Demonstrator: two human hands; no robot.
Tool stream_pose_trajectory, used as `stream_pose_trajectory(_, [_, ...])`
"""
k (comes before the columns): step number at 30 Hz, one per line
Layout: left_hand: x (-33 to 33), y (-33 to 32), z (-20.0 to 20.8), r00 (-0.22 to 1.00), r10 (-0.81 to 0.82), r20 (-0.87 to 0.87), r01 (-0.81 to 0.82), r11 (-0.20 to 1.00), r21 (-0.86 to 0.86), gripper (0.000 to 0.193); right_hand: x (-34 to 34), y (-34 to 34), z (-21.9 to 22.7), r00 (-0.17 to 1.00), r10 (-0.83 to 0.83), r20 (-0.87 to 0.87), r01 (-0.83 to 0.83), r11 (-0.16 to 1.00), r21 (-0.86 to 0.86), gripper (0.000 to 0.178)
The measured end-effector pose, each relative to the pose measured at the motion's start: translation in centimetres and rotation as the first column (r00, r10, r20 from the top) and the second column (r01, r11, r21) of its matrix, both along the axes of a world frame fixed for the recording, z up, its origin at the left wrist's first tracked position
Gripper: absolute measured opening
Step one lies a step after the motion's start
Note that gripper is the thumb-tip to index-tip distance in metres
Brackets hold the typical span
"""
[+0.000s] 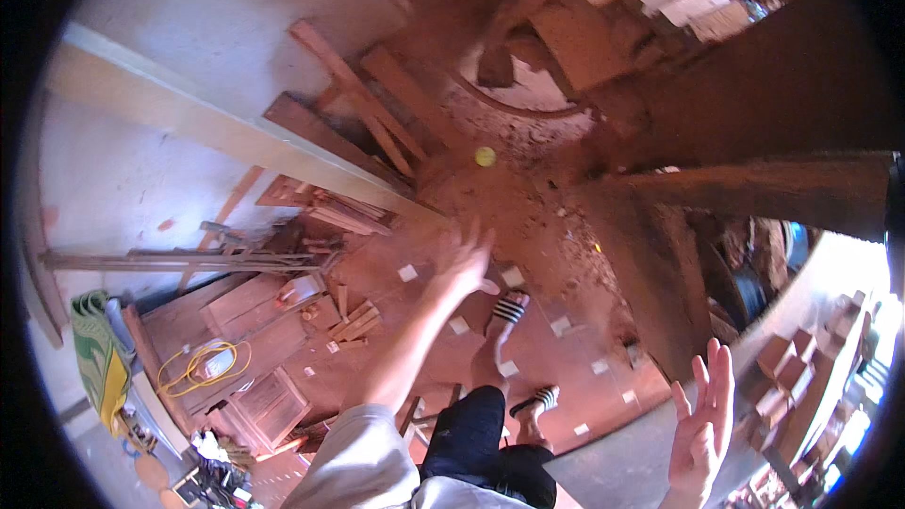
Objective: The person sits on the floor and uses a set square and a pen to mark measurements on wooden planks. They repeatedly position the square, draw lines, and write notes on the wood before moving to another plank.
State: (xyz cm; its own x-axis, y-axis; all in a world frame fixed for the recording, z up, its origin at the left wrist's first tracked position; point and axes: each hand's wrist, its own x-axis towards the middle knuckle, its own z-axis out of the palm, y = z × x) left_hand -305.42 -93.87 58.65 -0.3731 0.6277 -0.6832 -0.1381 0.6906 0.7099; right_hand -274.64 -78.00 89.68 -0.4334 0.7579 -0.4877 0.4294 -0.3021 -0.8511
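Note:
My left hand point(464, 262) is stretched out forward over the floor, a little blurred, with its fingers spread and nothing seen in it. Just beyond its fingertips is the lower end of a long pale plank point(236, 132) that slants up toward the left along the wall. I cannot tell whether the fingertips touch the plank. My right hand point(705, 419) is raised at the lower right, palm showing and fingers apart, holding nothing. It is nearest to a grey tabletop point(613, 457), seemingly above it.
Dark boards point(325, 137) lean against the white wall point(141, 170). A large brown machine-like structure point(754, 85) fills the right side. Reddish sawdust covers the floor, with a yellow round object point(485, 156) and several pale scraps. Wooden blocks point(787, 363) sit at right; a yellow cord point(203, 365) lies at left.

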Motion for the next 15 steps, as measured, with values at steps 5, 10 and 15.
stream_pose_trajectory(5, [8.3, -18.9, -8.6, 0.977, -0.057, 0.207, 0.147, 0.881, -0.451, 0.118, 2.6, -0.5, 1.6, 0.990, -0.106, 0.089, 0.105, 0.994, 0.017, 0.116])
stream_pose_trajectory(10, [14.6, -28.7, -7.9, 0.958, -0.015, 0.286, 0.192, 0.776, -0.601, 0.120, 3.9, -2.3, 3.5, 0.984, -0.166, 0.058, 0.169, 0.985, -0.041, 0.116])
stream_pose_trajectory(15, [18.7, -31.0, -6.8, 0.956, -0.063, 0.286, 0.243, 0.716, -0.655, 0.117, 6.6, -3.6, 7.1, 0.992, -0.113, -0.063, 0.107, 0.991, -0.081, 0.103])
